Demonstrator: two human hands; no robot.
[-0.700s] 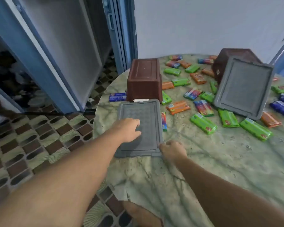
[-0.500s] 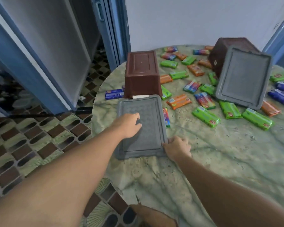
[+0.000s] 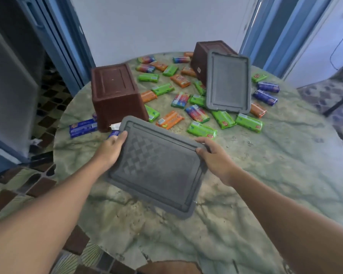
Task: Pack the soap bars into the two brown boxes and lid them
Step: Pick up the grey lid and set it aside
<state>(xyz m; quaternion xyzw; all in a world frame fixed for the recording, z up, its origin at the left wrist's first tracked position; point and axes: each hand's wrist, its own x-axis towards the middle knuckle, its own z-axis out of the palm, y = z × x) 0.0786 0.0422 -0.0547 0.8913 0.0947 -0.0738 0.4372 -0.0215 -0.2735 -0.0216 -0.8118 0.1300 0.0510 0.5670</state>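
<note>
Now both hands, left hand (image 3: pixel 109 153) and right hand (image 3: pixel 216 159), grip the grey rectangular plastic lid (image 3: pixel 158 167) by opposite edges above the round green marble-patterned table (image 3: pixel 275 165). At 11 o'clock an overturned brown plastic box (image 3: pixel 115 93); at 1 o'clock scattered wrapped soap bars (image 3: pixel 201 130), labels unreadable. White wall (image 3: pixel 166 22) behind.

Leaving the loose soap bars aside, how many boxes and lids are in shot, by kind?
Brown boxes: 2, the near brown box and the far brown box.
Grey lids: 2, the held grey lid, gripped by the left hand and the right hand, and the leaning grey lid, propped on the far box.
Total: 4
</note>
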